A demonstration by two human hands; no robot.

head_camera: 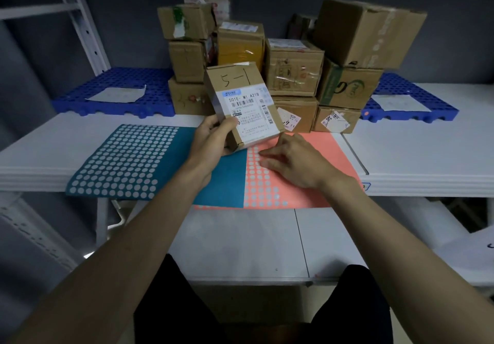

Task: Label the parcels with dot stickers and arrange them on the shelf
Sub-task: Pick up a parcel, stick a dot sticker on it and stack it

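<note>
Parcel [244,103] in left hand [211,140]

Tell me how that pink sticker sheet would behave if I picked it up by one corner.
The pink sticker sheet looks thin and flat, so it would probably flop and bend. It overhangs the white shelf edge, so a push may slide it off. It likely weighs almost nothing.

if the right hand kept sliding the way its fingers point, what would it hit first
The right hand lies on the pink sticker sheet, fingers pointing left. It would probably first meet the left hand gripping the small parcel, or the teal sheet's edge below; depth is unclear.
</note>
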